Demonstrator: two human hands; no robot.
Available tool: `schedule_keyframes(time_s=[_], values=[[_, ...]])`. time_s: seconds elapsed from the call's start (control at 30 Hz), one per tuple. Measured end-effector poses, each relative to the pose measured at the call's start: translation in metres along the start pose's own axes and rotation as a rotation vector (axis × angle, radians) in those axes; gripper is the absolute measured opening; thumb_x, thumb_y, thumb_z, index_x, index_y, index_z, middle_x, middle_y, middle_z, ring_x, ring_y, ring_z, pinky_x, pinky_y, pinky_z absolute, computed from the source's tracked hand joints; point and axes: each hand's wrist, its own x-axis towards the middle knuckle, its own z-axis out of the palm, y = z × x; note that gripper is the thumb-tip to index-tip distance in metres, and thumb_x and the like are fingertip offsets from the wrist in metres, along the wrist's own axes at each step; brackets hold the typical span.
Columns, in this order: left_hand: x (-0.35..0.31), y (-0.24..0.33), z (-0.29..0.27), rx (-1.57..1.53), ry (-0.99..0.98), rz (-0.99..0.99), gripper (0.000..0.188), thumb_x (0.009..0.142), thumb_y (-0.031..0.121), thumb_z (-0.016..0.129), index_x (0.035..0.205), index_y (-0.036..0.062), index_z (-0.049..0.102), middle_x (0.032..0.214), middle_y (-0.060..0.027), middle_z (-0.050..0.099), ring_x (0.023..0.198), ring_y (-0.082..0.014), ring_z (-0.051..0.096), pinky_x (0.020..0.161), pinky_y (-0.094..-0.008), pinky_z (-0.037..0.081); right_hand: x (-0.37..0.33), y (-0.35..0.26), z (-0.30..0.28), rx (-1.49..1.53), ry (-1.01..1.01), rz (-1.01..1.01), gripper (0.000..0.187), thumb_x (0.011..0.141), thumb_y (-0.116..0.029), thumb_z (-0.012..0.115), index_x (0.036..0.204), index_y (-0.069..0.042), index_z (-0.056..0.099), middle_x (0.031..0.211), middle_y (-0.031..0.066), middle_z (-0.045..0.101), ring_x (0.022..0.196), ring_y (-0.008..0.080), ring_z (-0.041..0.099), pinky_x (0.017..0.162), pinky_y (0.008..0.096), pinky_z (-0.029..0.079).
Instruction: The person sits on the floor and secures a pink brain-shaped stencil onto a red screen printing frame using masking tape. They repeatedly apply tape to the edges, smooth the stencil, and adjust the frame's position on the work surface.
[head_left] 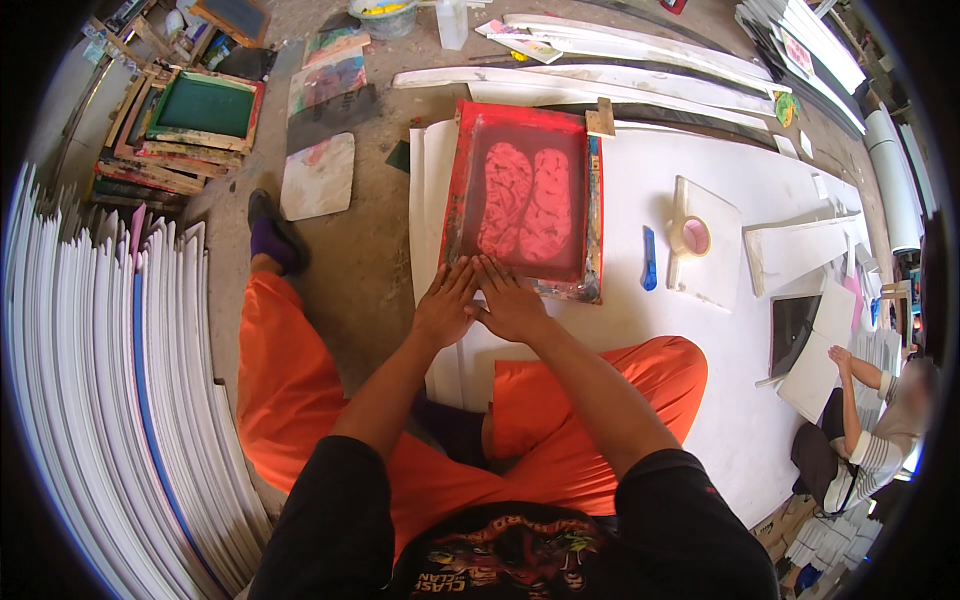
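A screen-printing frame (pixel 595 200) with a red-stained border lies on a large white sheet (pixel 640 330). Its dark red mesh carries two pink sole-shaped patterns (pixel 541 205), side by side. My left hand (pixel 443 308) and my right hand (pixel 512 305) meet over the frame's near left corner. Both have their fingers stretched out and pointing away from me, with the fingertips at the near border. The thumbs come together between them. Neither hand shows anything in its grasp; what lies beneath the palms is hidden.
Right of the frame lie a blue cutter knife (pixel 649 260) and a tape roll (pixel 690 237) on a pale board (pixel 725 240). Stacked white sheets (pixel 80 400) stand at left, below piled screen frames (pixel 205 105). Another person (pixel 880 430) sits at far right, hands together.
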Motion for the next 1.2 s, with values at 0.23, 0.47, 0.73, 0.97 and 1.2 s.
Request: schedule_keyframes(time_s=[0.23,0.47,0.73,0.97,1.2], values=[[0.003,-0.021,0.007,0.024,0.194,0.099,0.082,0.086,0.047,0.077,0.154,0.0104,0.05,0.15,-0.0058,0.059,0.15,-0.025,0.043,0.131,-0.0506,0.022,-0.01,0.021,0.007,-0.006,-0.014,-0.026,0.087,0.092,-0.048,0.074,0.16,-0.006,0.039,0.165,0.015,0.041,0.152,0.0315,0.039,0.124,0.0488,0.034],[0.04,-0.041,-0.021,0.011,0.148,0.205,0.054,0.076,0.046,0.084,0.116,0.0122,0.071,0.109,-0.0029,0.072,0.13,-0.0251,0.056,0.132,-0.054,0.018,0.038,0.003,-0.02,0.19,-0.112,0.153,0.059,0.079,-0.025,0.089,0.128,-0.005,0.064,0.134,0.0125,0.062,0.132,0.0325,0.057,0.103,0.0491,0.054],[0.041,-0.04,-0.026,0.174,0.183,0.259,0.045,0.074,0.05,0.084,0.098,0.0131,0.073,0.094,-0.0021,0.07,0.123,-0.025,0.06,0.133,-0.0547,0.015,0.025,0.015,-0.033,0.15,-0.136,0.237,0.054,0.081,-0.037,0.088,0.118,-0.003,0.07,0.122,0.0133,0.066,0.121,0.0341,0.064,0.097,0.0489,0.057],[0.037,-0.038,-0.018,0.183,0.189,0.192,0.05,0.078,0.056,0.078,0.098,0.0109,0.073,0.1,-0.0051,0.073,0.132,-0.0314,0.057,0.132,-0.0578,0.015,-0.012,0.048,-0.055,-0.058,-0.297,0.366,0.07,0.092,-0.06,0.072,0.132,-0.003,0.066,0.134,0.0109,0.065,0.128,0.0323,0.062,0.095,0.0503,0.058],[0.029,-0.036,-0.023,0.292,0.146,0.194,0.054,0.085,0.059,0.072,0.115,0.0136,0.072,0.129,-0.009,0.071,0.149,-0.0359,0.041,0.13,-0.0627,0.015,-0.031,0.061,-0.066,-0.303,-0.3,0.222,0.068,0.092,-0.067,0.065,0.126,-0.008,0.073,0.129,0.0106,0.07,0.132,0.0299,0.056,0.123,0.057,0.03]])
